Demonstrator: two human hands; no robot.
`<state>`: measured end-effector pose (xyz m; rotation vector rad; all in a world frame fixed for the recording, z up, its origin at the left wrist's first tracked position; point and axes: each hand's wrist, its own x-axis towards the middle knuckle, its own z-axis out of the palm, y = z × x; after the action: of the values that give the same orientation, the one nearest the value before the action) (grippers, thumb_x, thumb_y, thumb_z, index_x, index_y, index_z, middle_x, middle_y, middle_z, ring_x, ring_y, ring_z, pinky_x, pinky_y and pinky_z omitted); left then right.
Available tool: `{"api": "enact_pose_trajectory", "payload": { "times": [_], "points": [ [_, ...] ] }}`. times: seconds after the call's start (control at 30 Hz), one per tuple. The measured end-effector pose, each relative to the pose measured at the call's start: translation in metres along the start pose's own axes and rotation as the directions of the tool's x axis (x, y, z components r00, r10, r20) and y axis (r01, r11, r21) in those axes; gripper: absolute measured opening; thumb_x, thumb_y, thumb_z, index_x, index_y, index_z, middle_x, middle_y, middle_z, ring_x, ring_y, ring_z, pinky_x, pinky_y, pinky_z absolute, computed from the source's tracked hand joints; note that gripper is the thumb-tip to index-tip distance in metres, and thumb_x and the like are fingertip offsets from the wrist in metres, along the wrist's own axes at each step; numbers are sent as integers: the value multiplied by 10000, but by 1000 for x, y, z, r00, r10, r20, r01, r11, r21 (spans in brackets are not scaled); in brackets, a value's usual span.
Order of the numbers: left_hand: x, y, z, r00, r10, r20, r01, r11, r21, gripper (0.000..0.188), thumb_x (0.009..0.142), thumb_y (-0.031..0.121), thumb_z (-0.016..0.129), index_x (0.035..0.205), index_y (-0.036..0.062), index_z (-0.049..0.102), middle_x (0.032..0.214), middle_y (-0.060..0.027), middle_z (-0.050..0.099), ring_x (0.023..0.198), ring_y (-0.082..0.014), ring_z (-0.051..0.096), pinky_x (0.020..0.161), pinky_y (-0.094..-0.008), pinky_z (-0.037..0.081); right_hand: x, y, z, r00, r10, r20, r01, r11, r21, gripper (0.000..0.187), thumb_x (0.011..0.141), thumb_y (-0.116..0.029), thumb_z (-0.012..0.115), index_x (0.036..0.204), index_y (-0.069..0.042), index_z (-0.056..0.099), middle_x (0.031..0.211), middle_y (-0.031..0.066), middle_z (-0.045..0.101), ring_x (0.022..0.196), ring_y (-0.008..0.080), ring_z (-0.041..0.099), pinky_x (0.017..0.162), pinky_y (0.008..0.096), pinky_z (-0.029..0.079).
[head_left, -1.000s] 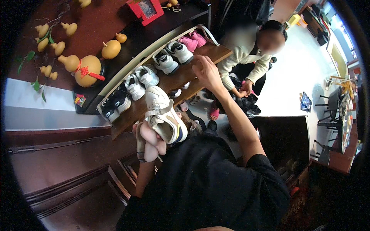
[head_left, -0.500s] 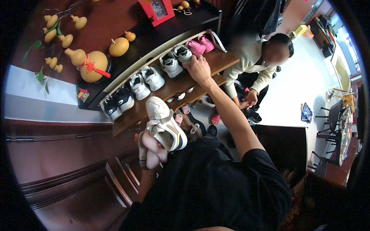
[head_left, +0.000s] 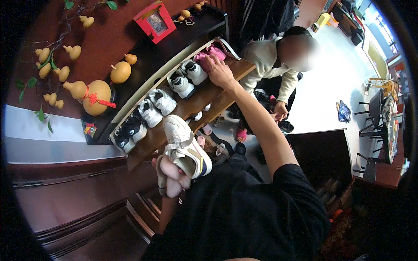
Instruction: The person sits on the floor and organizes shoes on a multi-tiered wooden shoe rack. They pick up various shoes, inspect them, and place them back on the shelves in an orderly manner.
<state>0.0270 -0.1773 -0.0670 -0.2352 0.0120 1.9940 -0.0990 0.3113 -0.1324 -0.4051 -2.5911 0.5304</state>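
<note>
My right hand (head_left: pixel 220 74) reaches up to the tilted shoe rack (head_left: pixel 187 104), its fingers curled onto one of the pink shoes (head_left: pixel 216 53) at the far right end. The grip itself is partly hidden behind the knuckles. Lower down, my left hand (head_left: pixel 156 163) is closed around a white sneaker (head_left: pixel 180 143) with a strap and a dark blue and yellow heel, together with a pale pink, rounded piece of footwear (head_left: pixel 173 168). Most of the left fingers are covered by these shoes. In the rack row stand grey-white sneakers (head_left: pixel 187 80), white sneakers (head_left: pixel 156 106) and black-and-white sneakers (head_left: pixel 129 134).
Another person in a cream sweater (head_left: pixel 285 87) crouches right of the rack. More footwear (head_left: pixel 211 135) lies on the floor below. Gourds (head_left: pixel 98 93) and a red picture frame (head_left: pixel 155 21) stand on the black cabinet top. Dark wooden panelling (head_left: pixel 69 200) is at lower left.
My right hand has moved from the grey-white sneakers onto the pink shoes. My left hand still holds the white sneaker and pale pink footwear. The whole view has shifted slightly.
</note>
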Motion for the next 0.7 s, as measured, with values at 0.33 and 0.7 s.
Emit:
{"api": "enact_pose_trajectory", "payload": {
  "times": [0.33,0.7],
  "points": [
    [-20,-20,-29,965,259,-38,-259,966,27,1072,1018,863,512,1671,18,419,1418,-315,677,1031,-465,743,987,-604,593,28,-1,13,985,134,111,-121,986,-119,500,1019,-418,731,1359,-52,692,1411,208,600,1312,398,669,1026,543,605],
    [-21,-13,-26,947,314,-70,-306,946,109,980,1038,840,482,1591,31,491,1334,-276,689,1029,-429,727,980,-568,578,31,14,18,985,134,106,-110,973,-205,542,1033,-547,721,1347,-107,753,1561,194,589,1433,402,590,1036,590,577]
  ]
}}
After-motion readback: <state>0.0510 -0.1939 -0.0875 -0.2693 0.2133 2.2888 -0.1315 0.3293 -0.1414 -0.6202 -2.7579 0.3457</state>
